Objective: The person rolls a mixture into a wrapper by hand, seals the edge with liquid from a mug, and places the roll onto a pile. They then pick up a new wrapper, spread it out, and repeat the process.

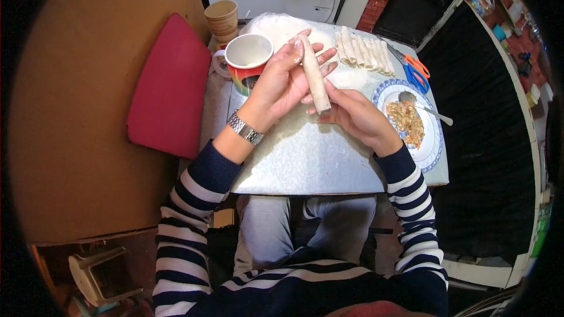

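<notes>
Above the table, a pale, uncooked spring roll is held slantwise between my two hands. My left hand, palm up, has its thumb on the upper part of the roll and its fingers behind it. My right hand pinches the lower end, thumb at the side and fingertips partly hidden underneath. White residue coats some fingertips. Several finished spring rolls lie side by side beyond my right hand. Nearest to that hand on the right is a blue-rimmed plate of chopped filling, with a spoon resting in it.
Left of my left hand stands a large mug, with stacked tan cups behind it. Scissors with orange and blue handles lie at the table's right edge. A pale sheet or wrapper pile sits at the back. A red chair back is at left.
</notes>
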Tool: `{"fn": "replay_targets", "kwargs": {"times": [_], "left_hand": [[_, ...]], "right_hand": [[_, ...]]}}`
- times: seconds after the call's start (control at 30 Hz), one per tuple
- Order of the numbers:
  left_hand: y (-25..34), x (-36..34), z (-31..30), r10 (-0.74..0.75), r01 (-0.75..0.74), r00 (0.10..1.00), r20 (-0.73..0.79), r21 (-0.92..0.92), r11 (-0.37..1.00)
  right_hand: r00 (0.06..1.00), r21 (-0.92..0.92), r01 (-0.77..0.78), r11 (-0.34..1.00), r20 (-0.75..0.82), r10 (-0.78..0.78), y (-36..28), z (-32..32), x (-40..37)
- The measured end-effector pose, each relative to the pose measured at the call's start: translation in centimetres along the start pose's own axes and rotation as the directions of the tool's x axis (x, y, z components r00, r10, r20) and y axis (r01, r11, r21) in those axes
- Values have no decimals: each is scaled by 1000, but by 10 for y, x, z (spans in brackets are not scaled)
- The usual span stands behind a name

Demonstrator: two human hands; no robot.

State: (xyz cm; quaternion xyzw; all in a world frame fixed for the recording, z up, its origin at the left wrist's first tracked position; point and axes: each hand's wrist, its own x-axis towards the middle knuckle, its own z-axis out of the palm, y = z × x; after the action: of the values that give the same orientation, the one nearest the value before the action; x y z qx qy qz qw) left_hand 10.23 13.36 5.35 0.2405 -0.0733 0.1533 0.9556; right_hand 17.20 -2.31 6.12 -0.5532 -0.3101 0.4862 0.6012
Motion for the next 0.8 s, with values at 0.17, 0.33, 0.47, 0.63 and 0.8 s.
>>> {"fn": "replay_targets", "kwargs": {"times": [0.17, 0.33, 0.47, 0.63, 0.8], "left_hand": [[4, 0, 1, 44, -46, 997, 60, 31, 998], [8, -1, 3, 59, -63, 992, 108, 32, 998], [10, -2, 4, 46, -46, 991, 123, -9, 999], [11, -2, 7, 56, -72, 990, 131, 126, 989], [9, -2, 8, 44, -54, 992, 121, 84, 995]], "right_hand": [[994, 102, -42, 994, 107, 31, -1, 0, 0], [986, 263, -84, 961, 158, 43, 7, -3, 2], [977, 284, -87, 955, 211, 27, 8, -2, 2], [996, 55, 41, 998, 77, -45, 5, 4, 0], [988, -270, 153, 951, 45, -146, 3, 9, 0]]}}
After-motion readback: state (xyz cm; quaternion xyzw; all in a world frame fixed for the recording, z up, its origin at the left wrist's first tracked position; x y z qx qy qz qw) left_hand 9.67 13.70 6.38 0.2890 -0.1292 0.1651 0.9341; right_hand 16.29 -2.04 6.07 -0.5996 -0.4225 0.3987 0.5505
